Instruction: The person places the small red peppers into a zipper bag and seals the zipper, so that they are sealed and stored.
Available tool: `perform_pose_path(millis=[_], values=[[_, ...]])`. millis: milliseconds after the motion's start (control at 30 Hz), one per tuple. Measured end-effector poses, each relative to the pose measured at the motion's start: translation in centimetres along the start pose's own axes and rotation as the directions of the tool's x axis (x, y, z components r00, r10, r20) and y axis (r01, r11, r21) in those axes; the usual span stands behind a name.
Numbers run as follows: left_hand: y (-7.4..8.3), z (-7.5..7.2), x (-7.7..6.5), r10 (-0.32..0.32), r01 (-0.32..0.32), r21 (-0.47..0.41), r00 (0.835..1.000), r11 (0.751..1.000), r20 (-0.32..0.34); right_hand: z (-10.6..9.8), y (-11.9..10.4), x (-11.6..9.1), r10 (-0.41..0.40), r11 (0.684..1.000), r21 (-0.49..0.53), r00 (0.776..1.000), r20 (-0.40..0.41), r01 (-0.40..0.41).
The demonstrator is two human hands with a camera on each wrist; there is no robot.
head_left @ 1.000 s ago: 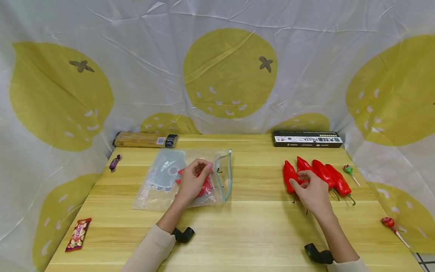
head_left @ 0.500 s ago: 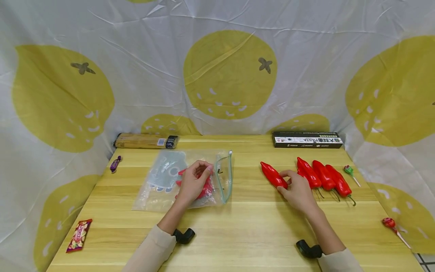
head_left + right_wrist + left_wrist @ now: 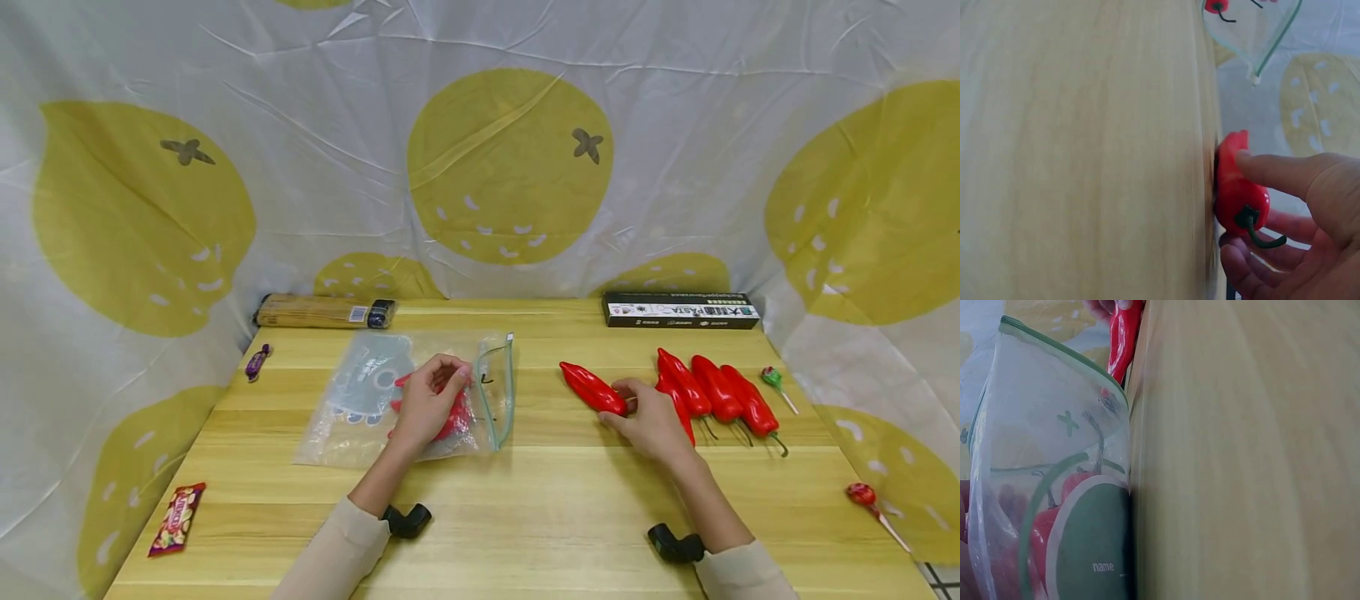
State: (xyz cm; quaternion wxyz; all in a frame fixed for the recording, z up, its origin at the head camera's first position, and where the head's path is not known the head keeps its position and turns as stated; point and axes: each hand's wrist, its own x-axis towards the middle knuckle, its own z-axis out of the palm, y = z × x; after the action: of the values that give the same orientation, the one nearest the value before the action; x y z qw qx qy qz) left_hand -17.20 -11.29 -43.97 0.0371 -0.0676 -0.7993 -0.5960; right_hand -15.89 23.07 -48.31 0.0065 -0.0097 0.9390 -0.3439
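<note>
My left hand (image 3: 431, 402) pinches the upper layer of a clear zip bag (image 3: 360, 437) near its mouth, which gapes to the right. Inside the bag lie red peppers (image 3: 1044, 540) with dark stems, partly covered by a green printed patch. My right hand (image 3: 651, 421) grips a red pepper (image 3: 588, 386) by its stem end, thumb on one side and fingers on the other. Its tip points up and left, toward the bag, with a gap between them. From the right wrist, the pepper (image 3: 1235, 181) appears close to the tabletop. Several more red peppers (image 3: 720, 387) lie beyond my right hand.
A noodle pack (image 3: 322, 312) lies at the back left, a black pasta box (image 3: 681, 310) at the back right. Small candies (image 3: 257, 363) and a red snack packet (image 3: 177, 519) sit on the left. Two lollipops (image 3: 772, 377) are on the right. A lemon-print curtain (image 3: 510, 167) hangs behind the table.
My right hand has moved left from the group of peppers, bringing one along and turning its tip toward the bag. The left hand and the bag stay put.
</note>
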Motion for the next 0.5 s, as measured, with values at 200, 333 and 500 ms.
perform_pose_path(millis=[200, 333, 500], values=[[-0.2, 0.1, 0.2, -0.006, 0.006, 0.007, 1.000, 1.000, -0.002, -0.1, -0.1, 0.1, -0.001, 0.999, 0.052, 1.000, 0.011, 0.000], [-1.6, 0.4, 0.6, 0.005, -0.005, 0.014, 1.000, 1.000, -0.008, -0.2, -0.9, 0.2, -0.035, 0.987, 0.159, 0.998, 0.048, 0.027], [-3.7, 0.7, 1.3, 0.033, -0.033, 0.004, 0.999, 0.999, -0.018, 0.4, -2.8, 0.8, -0.104, 0.966, 0.244, 0.991, 0.083, 0.081]])
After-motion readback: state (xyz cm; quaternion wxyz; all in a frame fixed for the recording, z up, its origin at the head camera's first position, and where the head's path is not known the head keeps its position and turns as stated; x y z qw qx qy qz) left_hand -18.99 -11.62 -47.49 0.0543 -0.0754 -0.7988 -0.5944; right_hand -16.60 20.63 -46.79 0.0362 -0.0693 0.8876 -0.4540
